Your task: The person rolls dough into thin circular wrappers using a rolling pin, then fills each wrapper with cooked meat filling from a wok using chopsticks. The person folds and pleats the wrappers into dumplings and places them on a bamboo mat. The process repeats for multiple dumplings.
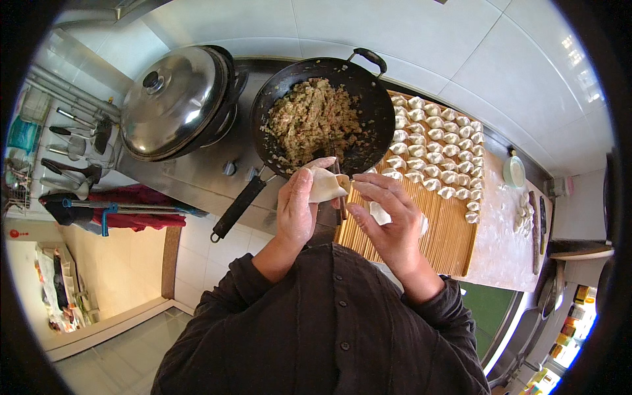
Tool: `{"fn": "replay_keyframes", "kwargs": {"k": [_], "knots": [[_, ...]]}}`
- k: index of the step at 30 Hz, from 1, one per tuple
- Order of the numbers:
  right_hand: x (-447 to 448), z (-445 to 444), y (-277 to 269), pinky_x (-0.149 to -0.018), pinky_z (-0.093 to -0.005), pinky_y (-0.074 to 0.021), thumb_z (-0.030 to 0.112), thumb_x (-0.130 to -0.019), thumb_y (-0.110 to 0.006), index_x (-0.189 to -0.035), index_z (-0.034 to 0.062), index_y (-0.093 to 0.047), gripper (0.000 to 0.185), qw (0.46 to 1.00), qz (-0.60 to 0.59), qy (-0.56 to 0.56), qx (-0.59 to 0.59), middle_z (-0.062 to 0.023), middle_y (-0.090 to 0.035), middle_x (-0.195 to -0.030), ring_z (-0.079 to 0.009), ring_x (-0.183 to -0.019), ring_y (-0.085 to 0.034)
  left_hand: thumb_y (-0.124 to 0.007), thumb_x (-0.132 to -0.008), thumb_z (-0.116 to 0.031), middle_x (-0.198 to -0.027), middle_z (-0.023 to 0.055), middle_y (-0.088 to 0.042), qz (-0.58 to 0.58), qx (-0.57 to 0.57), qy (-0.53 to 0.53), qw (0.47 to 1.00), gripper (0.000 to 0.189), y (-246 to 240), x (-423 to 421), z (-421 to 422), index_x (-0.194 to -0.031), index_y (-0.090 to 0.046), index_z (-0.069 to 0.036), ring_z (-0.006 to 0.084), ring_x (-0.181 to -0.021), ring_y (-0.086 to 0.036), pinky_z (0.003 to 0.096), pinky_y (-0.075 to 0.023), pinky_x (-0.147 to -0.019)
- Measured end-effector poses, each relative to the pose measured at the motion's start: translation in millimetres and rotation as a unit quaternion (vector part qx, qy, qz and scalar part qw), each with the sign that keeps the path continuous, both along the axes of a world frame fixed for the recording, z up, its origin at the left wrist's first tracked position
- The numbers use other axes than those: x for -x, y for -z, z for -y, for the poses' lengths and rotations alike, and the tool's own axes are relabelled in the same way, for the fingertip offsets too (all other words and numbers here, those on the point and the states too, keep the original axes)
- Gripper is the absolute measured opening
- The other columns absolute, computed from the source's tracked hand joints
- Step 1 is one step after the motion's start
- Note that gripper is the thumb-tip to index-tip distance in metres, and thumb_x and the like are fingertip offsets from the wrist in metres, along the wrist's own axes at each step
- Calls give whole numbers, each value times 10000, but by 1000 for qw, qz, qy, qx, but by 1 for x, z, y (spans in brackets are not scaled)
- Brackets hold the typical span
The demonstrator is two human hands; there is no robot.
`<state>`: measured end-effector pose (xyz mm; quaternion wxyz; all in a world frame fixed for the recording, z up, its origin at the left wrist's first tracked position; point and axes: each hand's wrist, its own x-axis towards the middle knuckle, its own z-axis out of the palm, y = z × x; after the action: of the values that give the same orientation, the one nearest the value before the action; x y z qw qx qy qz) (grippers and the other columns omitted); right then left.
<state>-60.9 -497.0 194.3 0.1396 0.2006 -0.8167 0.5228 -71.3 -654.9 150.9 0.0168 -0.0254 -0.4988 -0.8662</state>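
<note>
My left hand point(298, 202) holds a partly folded dough wrapper point(326, 185) between thumb and fingers, close to the near rim of a black wok point(377, 143). Minced filling point(316, 118) lies in the wok. My right hand point(390, 212) is just right of the wrapper, fingers spread and curved; whether its fingertips touch the dough is hard to tell. Dark chopsticks point(344, 210) run upright behind the wrapper and seem to be by my left hand's fingers. Partly hidden by my right hand, pale dough wrappers point(379, 213) lie on a slatted bamboo mat point(447, 237).
Rows of folded dumplings point(434, 148) cover the mat's far part. Right of it are a floured board point(498, 247), small dough pieces point(523, 215), a rolling pin point(534, 232) and a bowl point(514, 172). A lidded pot point(177, 103) stands left; the wok handle point(239, 207) points toward me.
</note>
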Motion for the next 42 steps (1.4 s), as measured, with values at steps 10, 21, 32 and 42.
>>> {"fn": "replay_keyframes", "kwargs": {"k": [10,21,32,42], "knots": [[5,-3,-2,-805,-370,-493,85,-700,-756,-956,36,-662,277,998,-49,25,-17,-121,-625,-1042,-290,-948,-602,-342,-1005,-295,-957,88,-620,11,-22,34,999,453,-5,-4,-5,-1212,-504,73,128,-832,-592,253,-464,-764],[8,-3,-1,-885,-404,-452,95,-676,-772,-915,45,-687,259,993,-106,-5,-59,-92,-617,-1123,-306,-1045,-550,-354,-1002,-282,-1019,105,-602,2,-30,28,999,443,2,-6,-8,-1216,-496,79,128,-890,-576,265,-452,-816],[16,10,28,-1014,-417,-358,468,-743,-716,-1259,-26,-473,754,990,73,-76,96,-207,-470,-1299,-345,-1215,-444,-388,-992,-329,-1039,109,-593,9,-63,57,996,487,7,-7,-12,-1248,-478,76,127,-893,-564,256,-450,-809],[21,22,10,-976,-433,-397,219,-894,-569,-1138,-90,-554,394,997,23,-47,51,-255,-566,-1171,-405,-1146,-505,-319,-1001,-270,-1301,128,-459,-56,96,-9,994,503,5,-8,-16,-1395,-299,44,147,-1124,-490,267,-396,-943]]}}
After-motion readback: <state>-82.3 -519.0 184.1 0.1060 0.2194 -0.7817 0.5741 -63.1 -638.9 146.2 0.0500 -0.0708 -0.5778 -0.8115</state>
